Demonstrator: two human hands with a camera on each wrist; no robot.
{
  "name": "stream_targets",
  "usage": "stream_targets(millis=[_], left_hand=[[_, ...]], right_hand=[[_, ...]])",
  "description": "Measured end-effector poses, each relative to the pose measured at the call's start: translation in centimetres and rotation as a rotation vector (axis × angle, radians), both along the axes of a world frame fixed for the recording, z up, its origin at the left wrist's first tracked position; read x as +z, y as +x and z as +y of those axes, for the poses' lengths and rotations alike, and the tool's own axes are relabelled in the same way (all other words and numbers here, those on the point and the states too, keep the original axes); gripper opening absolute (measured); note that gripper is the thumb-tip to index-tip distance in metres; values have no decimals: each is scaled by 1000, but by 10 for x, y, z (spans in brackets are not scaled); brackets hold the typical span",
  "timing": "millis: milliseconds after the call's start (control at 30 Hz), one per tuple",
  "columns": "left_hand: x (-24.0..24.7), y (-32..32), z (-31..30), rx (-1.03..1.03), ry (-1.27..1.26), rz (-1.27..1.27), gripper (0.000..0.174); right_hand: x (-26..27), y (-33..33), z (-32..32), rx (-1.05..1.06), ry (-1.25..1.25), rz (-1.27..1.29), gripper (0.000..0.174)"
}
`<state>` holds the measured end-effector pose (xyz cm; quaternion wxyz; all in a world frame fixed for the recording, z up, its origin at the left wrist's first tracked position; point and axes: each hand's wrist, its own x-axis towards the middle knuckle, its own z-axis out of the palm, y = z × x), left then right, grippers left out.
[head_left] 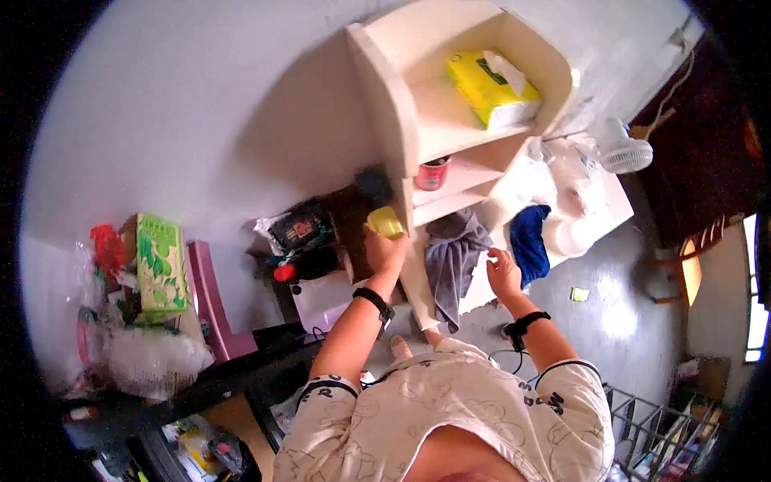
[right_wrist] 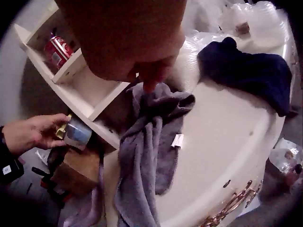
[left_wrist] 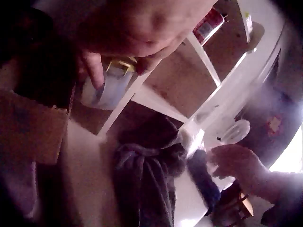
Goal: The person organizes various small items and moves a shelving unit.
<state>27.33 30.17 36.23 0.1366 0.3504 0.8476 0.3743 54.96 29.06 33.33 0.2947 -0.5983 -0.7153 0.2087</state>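
I see left hand (right_wrist: 37, 134) pinching 1 translucent, yellow-trimmed container (right_wrist: 78, 134); right hand (head_left: 505, 278) relaxed, loosely curled near rumpled, plush grey towel (right_wrist: 150, 142).

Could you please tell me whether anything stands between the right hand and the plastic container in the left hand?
Yes: the grey towel lies between the right hand and the plastic container, and the shelf unit's side panel stands close beside the container, on the towel's side.
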Motion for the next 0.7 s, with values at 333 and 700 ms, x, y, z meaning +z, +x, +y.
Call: stream_targets(millis=[333, 700], left_hand=[[-38, 57, 87, -241, -88, 127, 54], [-64, 71, 75, -128, -232, 216, 91]], right_hand=[[-17, 95, 53, -121, -43, -4, 22], [8, 114, 68, -156, -107, -15, 25]])
